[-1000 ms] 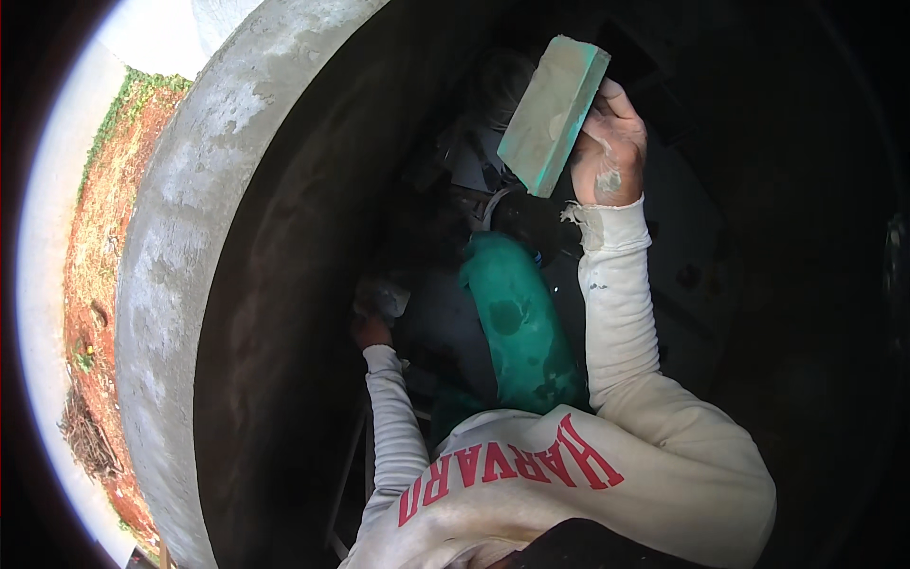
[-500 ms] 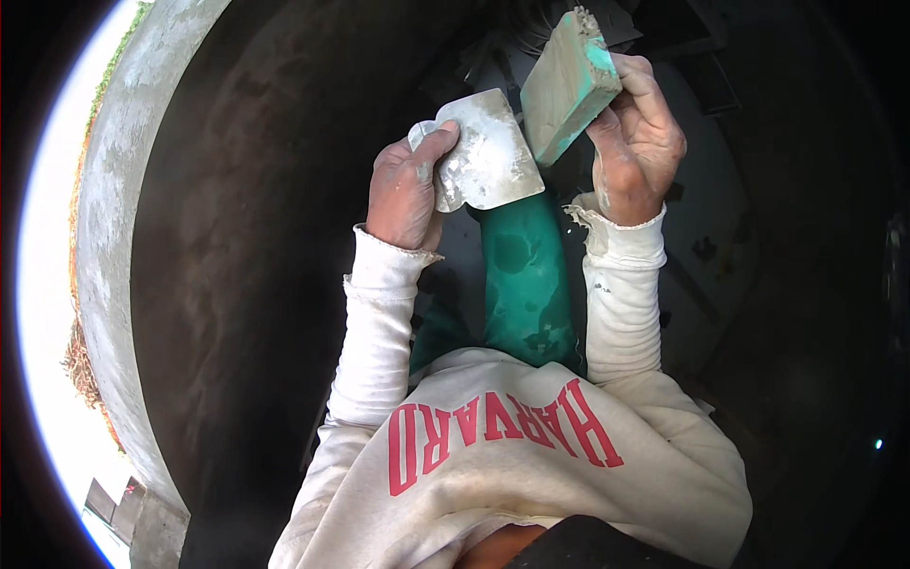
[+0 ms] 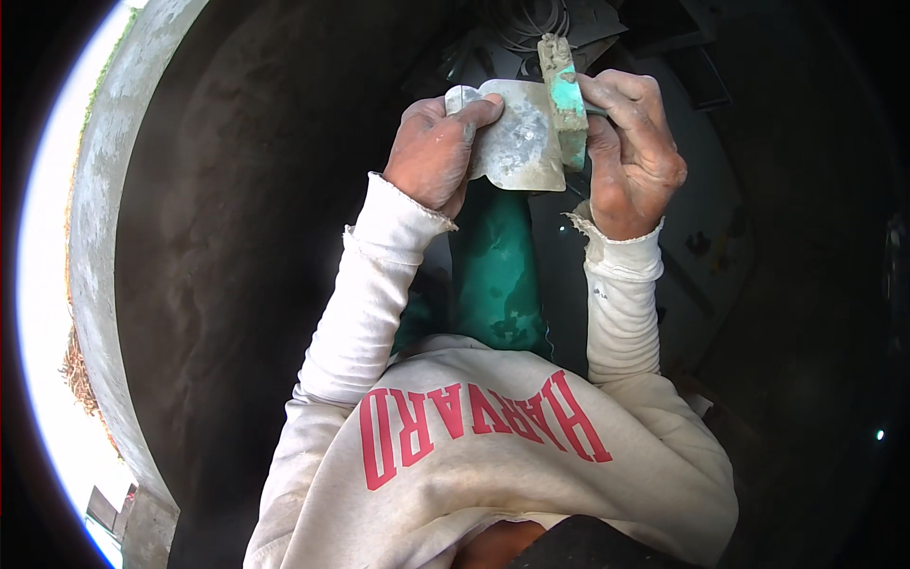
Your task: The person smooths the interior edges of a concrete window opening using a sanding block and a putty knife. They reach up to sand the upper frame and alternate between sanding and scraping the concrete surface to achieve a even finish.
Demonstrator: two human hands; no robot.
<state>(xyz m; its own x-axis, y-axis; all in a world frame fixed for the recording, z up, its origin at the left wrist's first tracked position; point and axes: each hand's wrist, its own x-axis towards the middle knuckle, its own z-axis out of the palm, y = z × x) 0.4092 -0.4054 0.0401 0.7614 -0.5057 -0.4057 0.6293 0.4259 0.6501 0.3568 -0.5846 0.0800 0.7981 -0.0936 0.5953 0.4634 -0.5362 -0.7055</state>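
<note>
My left hand grips a thin, flat metal scraper with rounded notches, its thumb pressed on the face, which is smeared with pale residue. My right hand pinches a turquoise block caked with grey mortar between thumb and fingers. The block is seen nearly edge-on, with a clump of mortar at its upper end. The scraper's right edge meets the block's left side, or lies very close to it. Fingertips of the right hand are partly hidden behind the block.
Below my hands is a green trouser leg with damp patches. A grey plastered wall curves along the left, with a bright opening beyond its pale edge. Coiled wire and dim clutter lie at the far top.
The block has turned from showing its broad face to nearly edge-on and dropped slightly. My left hand has moved right and up, bringing the scraper against or close to the block.
</note>
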